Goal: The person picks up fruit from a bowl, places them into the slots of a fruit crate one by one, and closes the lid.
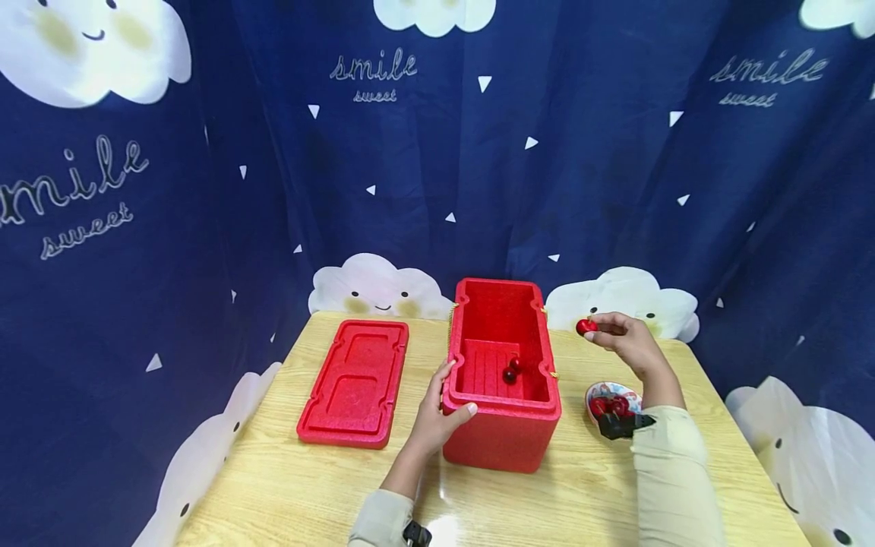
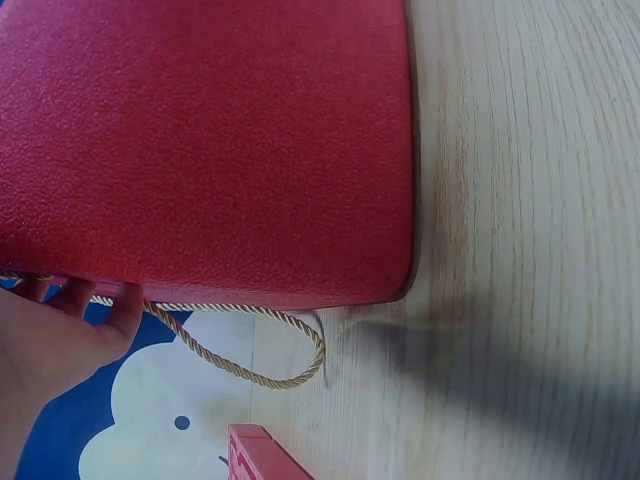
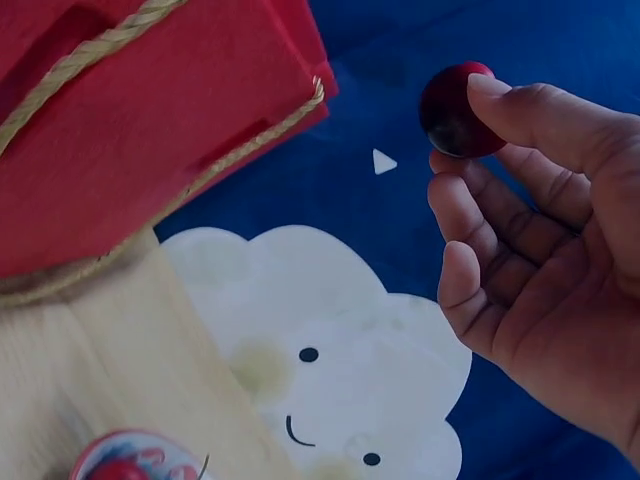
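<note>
A red box (image 1: 501,442) stands open-topped, with two dark cherries (image 1: 510,375) on its ribbed floor. My left hand (image 1: 434,419) holds its near left corner, thumb across the front below the rim and fingers along the left side. In the left wrist view those fingertips (image 2: 125,305) press the wall beside a gold cord (image 2: 235,370). Right of the box, my right hand (image 1: 632,346) is raised and pinches a red cherry (image 3: 455,112) between thumb and fingertips. Below that hand, a patterned bowl (image 1: 593,390) contains several cherries (image 1: 618,405), partly hidden by the wrist camera.
A red lid (image 1: 355,384) lies flat to the left of the box on the wooden table (image 1: 307,494). Behind the table hangs a dark blue curtain (image 1: 410,182) with cloud prints. Gold cord (image 3: 190,185) runs along the box's right side too.
</note>
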The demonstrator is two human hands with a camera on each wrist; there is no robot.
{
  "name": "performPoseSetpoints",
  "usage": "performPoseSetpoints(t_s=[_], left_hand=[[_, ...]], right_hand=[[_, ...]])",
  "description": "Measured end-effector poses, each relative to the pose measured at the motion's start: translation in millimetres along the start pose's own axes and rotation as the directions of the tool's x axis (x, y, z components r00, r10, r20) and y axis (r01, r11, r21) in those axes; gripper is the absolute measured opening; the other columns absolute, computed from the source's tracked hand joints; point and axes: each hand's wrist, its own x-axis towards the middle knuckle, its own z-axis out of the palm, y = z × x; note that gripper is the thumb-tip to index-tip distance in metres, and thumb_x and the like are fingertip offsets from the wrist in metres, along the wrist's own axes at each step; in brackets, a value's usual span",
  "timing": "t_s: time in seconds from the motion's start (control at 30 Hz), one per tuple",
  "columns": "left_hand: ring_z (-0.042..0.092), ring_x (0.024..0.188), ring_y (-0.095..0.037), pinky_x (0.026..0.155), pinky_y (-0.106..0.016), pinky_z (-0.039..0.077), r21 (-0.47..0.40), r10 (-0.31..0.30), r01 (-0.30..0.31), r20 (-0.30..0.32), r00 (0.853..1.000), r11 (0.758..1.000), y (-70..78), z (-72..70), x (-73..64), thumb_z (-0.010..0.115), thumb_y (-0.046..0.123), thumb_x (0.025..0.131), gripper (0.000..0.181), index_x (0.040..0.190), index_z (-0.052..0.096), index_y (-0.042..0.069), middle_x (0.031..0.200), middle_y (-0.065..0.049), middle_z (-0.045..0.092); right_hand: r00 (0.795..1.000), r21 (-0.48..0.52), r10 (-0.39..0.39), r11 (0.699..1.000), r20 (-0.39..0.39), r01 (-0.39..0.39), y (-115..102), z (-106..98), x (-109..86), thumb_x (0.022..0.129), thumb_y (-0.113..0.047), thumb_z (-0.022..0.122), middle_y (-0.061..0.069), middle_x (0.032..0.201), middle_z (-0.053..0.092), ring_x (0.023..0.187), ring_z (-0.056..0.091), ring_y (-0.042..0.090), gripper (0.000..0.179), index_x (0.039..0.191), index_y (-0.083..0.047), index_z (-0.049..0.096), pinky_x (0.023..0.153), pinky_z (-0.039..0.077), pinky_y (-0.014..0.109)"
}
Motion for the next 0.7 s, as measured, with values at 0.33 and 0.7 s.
performPoseSetpoints(t_s=[0.33, 0.7], left_hand=[[0.041, 0.122, -0.029, 0.09, -0.03, 0.044, -0.003, -0.022, 0.022, 0.014, 1.0, 1.0, -0.6, 0.9, -1.2, 0.069, 0.012, 0.08, 0.075, 0.144, 0.03, 0.011, 0.153, -0.007, 0.016], [0.038, 0.125, -0.028, 0.093, -0.03, 0.041, -0.005, 0.003, -0.003, 0.01, 1.0, 1.0, -0.5, -1.0, 1.4, 0.069, 0.009, 0.079, 0.076, 0.144, 0.03, 0.008, 0.152, -0.008, 0.017]], right_hand=[[0.996, 0.063, 0.011, 0.998, 0.088, -0.016, -11.1, 4.3, 13.8, 0.083, -0.02, 0.071, -0.003, 0.094, 0.064, 0.084, 0.058, 0.009, 0.048, 0.119, 0.007, 0.053, 0.072, 0.048, 0.029], [0.978, 0.181, 0.043, 0.98, 0.206, -0.081, -22.4, 16.9, 34.9, 0.081, -0.012, 0.071, -0.003, 0.095, 0.064, 0.086, 0.056, 0.014, 0.038, 0.114, -0.001, 0.056, 0.069, 0.047, 0.027]])
